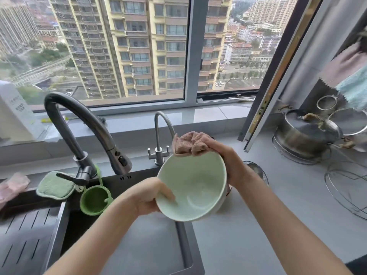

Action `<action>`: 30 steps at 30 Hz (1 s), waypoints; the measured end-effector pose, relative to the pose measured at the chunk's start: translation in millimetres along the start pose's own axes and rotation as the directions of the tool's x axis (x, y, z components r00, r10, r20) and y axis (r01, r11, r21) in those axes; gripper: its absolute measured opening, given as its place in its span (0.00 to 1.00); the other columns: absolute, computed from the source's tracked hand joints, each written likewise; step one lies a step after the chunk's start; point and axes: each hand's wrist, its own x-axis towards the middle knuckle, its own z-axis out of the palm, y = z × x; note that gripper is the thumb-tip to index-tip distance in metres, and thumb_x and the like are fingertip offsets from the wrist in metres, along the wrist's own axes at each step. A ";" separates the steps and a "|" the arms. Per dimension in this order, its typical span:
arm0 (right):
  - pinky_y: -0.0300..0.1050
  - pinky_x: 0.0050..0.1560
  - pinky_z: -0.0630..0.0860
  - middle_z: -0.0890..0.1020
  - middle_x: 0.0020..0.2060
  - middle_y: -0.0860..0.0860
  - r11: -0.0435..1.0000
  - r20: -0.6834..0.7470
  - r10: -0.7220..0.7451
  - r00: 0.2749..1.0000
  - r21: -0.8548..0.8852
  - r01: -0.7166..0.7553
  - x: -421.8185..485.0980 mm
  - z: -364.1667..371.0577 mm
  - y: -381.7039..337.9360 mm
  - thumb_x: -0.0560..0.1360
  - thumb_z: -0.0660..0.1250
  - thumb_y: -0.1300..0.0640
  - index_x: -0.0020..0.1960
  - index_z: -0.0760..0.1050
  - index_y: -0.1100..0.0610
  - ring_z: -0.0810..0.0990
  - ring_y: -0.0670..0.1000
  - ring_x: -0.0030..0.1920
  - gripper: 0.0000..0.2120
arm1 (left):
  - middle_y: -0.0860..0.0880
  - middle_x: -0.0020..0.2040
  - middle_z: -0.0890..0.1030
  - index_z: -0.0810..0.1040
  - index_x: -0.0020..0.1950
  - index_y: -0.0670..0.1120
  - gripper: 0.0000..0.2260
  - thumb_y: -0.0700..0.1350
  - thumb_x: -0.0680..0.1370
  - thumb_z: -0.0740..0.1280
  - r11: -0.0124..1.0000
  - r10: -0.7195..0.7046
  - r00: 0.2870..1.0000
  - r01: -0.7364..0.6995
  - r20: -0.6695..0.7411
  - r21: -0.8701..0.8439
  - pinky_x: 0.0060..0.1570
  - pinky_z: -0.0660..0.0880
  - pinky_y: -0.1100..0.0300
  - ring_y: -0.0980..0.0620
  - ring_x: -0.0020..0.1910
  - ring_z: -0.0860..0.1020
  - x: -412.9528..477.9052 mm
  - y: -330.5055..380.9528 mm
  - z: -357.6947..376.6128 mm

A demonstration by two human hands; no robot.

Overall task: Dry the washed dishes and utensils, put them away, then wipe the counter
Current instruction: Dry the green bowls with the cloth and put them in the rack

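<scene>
Grey counter (258, 245), bowl (194, 187), cloth (188, 145) over sink edge (188, 251)

Layout as I see it. The bowl (192, 187) sits between my hands, above the right edge of the sink (143, 251). My left hand (147, 197) is on its near rim and my right hand (224, 157) on its far rim, with the cloth (190, 144) between that hand and the rim. Left of my left hand: cup (95, 199), sponge (54, 185), faucet (83, 124). Behind the bowl: tap (160, 135). Right of my right hand, on the counter (258, 235): pot (305, 133), with a rack (346, 192) before it.
</scene>
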 end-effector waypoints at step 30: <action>0.60 0.57 0.72 0.85 0.44 0.57 0.857 -0.603 0.388 0.697 0.515 -0.031 -120.5 -24.2 39.3 0.78 0.59 0.55 0.44 0.82 0.57 0.80 0.59 0.48 0.14 | 0.45 0.36 0.79 0.76 0.39 0.40 0.09 0.31 0.68 0.58 0.625 0.659 0.736 -0.420 -0.156 0.658 0.34 0.70 0.57 0.46 0.36 0.74 11.3 -34.3 80.0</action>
